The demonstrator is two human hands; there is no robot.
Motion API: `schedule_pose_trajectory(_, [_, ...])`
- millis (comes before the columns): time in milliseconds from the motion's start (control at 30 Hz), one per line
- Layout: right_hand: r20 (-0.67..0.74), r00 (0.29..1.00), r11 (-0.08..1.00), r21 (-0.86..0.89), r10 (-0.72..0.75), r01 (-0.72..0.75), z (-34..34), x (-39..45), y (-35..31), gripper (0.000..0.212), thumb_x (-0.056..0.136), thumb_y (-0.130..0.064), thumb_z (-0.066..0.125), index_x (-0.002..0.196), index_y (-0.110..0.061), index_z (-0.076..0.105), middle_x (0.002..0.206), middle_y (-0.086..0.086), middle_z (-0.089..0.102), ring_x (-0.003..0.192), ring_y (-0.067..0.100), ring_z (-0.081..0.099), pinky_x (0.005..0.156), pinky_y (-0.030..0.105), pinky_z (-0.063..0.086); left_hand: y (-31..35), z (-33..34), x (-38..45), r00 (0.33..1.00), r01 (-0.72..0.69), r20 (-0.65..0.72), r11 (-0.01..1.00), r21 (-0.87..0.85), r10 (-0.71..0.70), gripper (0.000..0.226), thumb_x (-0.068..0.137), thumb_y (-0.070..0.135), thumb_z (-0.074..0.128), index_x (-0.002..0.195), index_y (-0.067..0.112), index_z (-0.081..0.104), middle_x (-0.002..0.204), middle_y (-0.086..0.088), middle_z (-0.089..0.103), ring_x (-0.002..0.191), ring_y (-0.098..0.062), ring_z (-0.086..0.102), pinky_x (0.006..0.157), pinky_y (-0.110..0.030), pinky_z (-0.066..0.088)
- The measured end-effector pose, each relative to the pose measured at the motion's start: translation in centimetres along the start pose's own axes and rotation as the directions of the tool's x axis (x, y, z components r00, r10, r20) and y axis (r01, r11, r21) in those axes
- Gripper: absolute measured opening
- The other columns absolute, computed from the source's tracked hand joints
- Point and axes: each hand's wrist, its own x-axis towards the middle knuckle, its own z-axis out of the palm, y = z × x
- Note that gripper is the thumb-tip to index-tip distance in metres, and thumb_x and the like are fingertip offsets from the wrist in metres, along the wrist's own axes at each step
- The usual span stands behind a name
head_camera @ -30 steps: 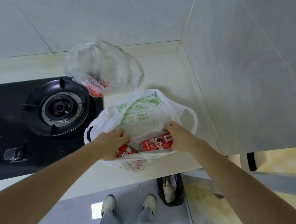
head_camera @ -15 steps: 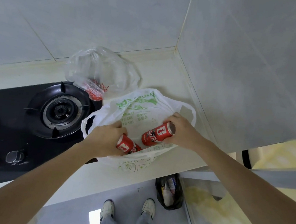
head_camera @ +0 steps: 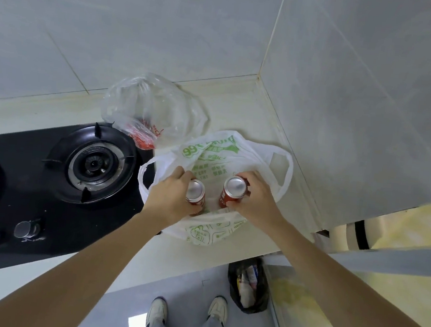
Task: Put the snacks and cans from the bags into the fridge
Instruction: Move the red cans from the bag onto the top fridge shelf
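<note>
Currently one red can is gripped in the left hand, another can in the right hand; both should be lifted straight up, clear of the white bag.

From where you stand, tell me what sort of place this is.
Most likely a home kitchen: a black gas hob with a burner is set into a pale counter against tiled walls, and shopping bags sit on the counter.

I see pale tiled walls meeting at the countertop's far corner, grey floor below its near edge.
</note>
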Motion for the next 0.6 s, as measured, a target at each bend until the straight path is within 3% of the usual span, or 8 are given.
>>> schedule_pose_trajectory(133, [0.012, 0.994, 0.989, 0.095, 0.109, -0.110, 0.7, -0.4, 1.0, 0.058, 0.066, -0.017, 0.091, 0.114, -0.024, 0.060, 0.112, -0.007, 0.066, 0.104, 0.007, 0.066, 0.093, 0.033, 0.057, -0.1, 1.5, -0.7, 0.996, 0.059, -0.051, 0.961, -0.269, -0.075, 0.062, 0.066, 0.041, 0.092, 0.115, 0.026, 0.057, 0.109, 0.010, 0.054, 0.092, -0.017, 0.062, 0.072, -0.034, 0.050])
schedule_pose_trajectory(267, [0.045, 0.975, 0.963, 0.151, 0.219, -0.224, 2.1, -0.3, 2.4, 0.066, 0.061, -0.011, 0.093, 0.118, -0.023, 0.062, 0.111, -0.010, 0.070, 0.104, 0.003, 0.068, 0.097, 0.037, 0.058, -1.4, 4.1, -1.4, 0.967, 0.237, 0.081, 0.745, -0.624, -0.240, 0.068, 0.053, 0.021, 0.099, 0.107, 0.038, 0.063, 0.104, 0.012, 0.071, 0.095, -0.005, 0.068, 0.083, -0.029, 0.057])
schedule_pose_trajectory(367, [0.049, 0.971, 0.957, 0.163, 0.236, -0.241, 3.5, -0.2, 3.8, 0.068, 0.057, -0.018, 0.093, 0.117, -0.026, 0.065, 0.109, -0.010, 0.074, 0.105, 0.004, 0.069, 0.099, 0.038, 0.057, -1.9, 5.9, -1.0, 0.945, 0.317, 0.152, 0.702, -0.638, -0.289, 0.064, 0.056, 0.014, 0.099, 0.099, 0.044, 0.064, 0.090, 0.017, 0.074, 0.090, 0.001, 0.069, 0.079, -0.019, 0.052])
schedule_pose_trajectory(500, [-0.001, 0.969, 0.957, 0.154, 0.248, -0.245, 4.7, -0.2, 4.3, 0.053, 0.053, -0.039, 0.086, 0.102, -0.031, 0.070, 0.096, -0.014, 0.076, 0.095, -0.002, 0.070, 0.089, 0.027, 0.057, -1.5, 6.8, -0.4, 0.945, 0.322, 0.153, 0.739, -0.591, -0.290, 0.051, 0.059, 0.022, 0.099, 0.085, 0.043, 0.061, 0.080, 0.016, 0.070, 0.078, 0.003, 0.065, 0.067, -0.013, 0.045])
schedule_pose_trajectory(600, [0.002, 0.973, 0.960, 0.160, 0.232, -0.230, 4.6, -0.2, 4.6, 0.053, 0.056, -0.027, 0.091, 0.104, -0.028, 0.070, 0.097, -0.011, 0.076, 0.095, 0.001, 0.071, 0.090, 0.032, 0.058, -1.4, 6.8, -0.3, 0.953, 0.300, 0.145, 0.752, -0.587, -0.267, 0.046, 0.064, 0.017, 0.096, 0.089, 0.037, 0.063, 0.079, 0.015, 0.069, 0.071, 0.003, 0.066, 0.059, -0.010, 0.046])
